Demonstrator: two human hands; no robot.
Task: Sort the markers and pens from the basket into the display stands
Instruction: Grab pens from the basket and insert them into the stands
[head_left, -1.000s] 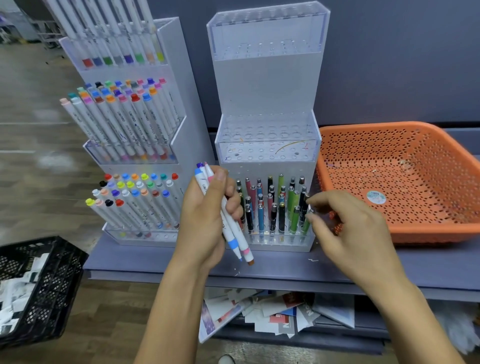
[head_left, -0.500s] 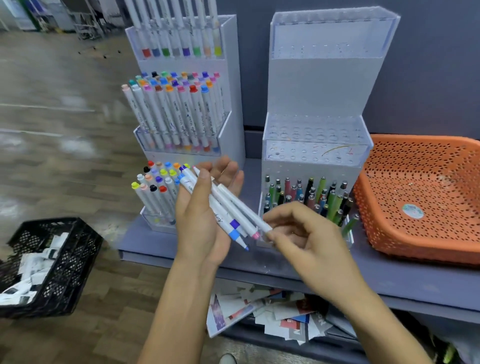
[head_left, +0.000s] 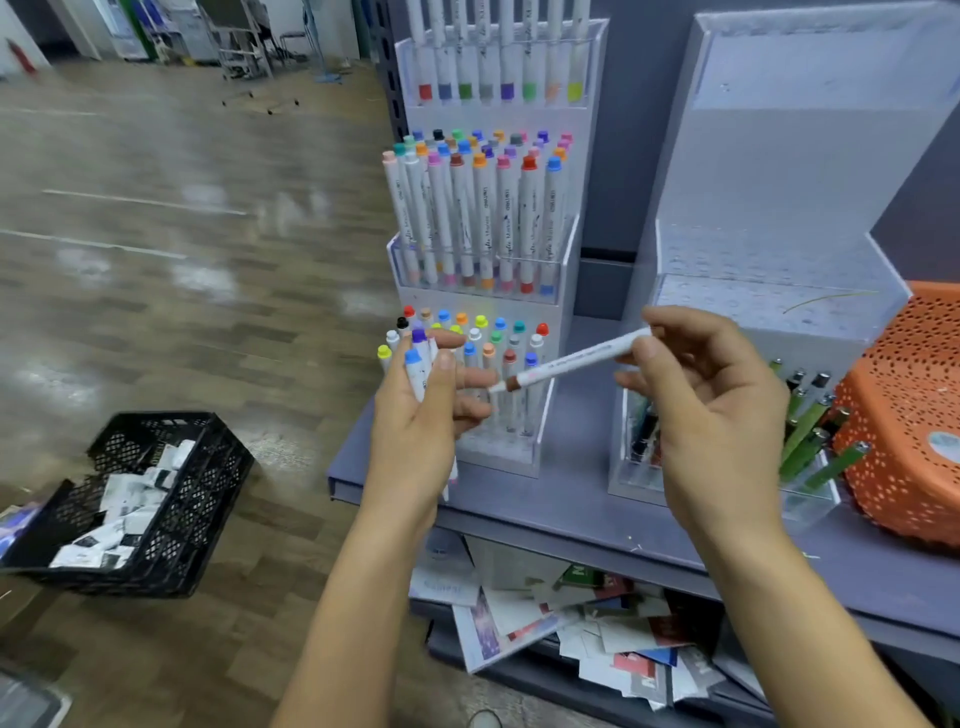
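Observation:
My left hand (head_left: 421, 431) grips a small bunch of white markers (head_left: 418, 361) with blue and purple caps, upright in front of the marker stand's (head_left: 566, 249) lowest tier. My right hand (head_left: 711, 410) pinches a single white marker (head_left: 576, 361) with a brown band; it lies nearly level, its tip pointing left toward the left hand. The marker stand holds several colour-capped markers on three tiers. Right of it stands the clear pen stand (head_left: 769, 312), with green and dark pens in its bottom tier. The orange basket (head_left: 914, 415) sits at the far right.
Both stands and the basket rest on a grey shelf (head_left: 571, 509). Loose papers and cards (head_left: 587, 623) lie below the shelf. A black crate (head_left: 171, 499) with white packets sits on the wooden floor to the left.
My right hand has pulled one brown-banded marker out of the bunch and lifted it to the right. My left hand closed round the remaining markers. The view has swung left.

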